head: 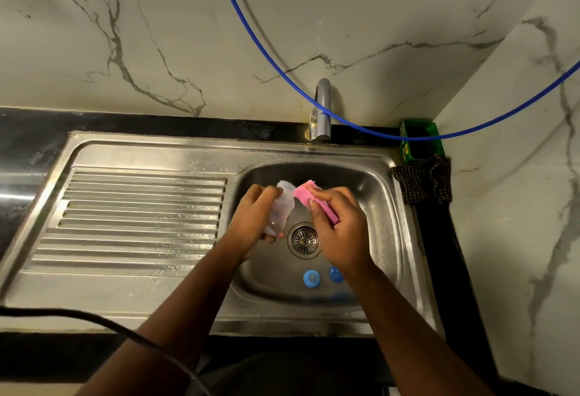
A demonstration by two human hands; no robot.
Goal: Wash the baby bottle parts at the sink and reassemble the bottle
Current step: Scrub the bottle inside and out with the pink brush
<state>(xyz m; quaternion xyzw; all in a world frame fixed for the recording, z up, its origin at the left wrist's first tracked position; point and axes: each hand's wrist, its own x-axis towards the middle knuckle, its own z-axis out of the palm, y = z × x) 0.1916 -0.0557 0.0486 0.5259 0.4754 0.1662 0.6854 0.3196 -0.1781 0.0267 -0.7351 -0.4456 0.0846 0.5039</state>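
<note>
Over the steel sink basin point(373, 195) my left hand point(254, 220) grips a clear baby bottle body point(282, 204), its open mouth pointing away from me. My right hand point(339, 226) pinches a pink sponge point(306, 196) whose far end touches the bottle's mouth. On the basin floor near me lie a blue collar with a teat point(311, 278) and a second blue part point(335, 274), partly hidden by my right forearm. A faint blue shape point(340, 297) lies below them.
The drain strainer point(304, 239) sits mid-basin. A ribbed drainboard point(141, 217) lies to the left. The tap point(322, 110) stands behind the basin with no water visible. A blue hose point(408, 137) hangs across the wall. A green tub point(420, 140) and dark checked cloth point(423, 182) sit right.
</note>
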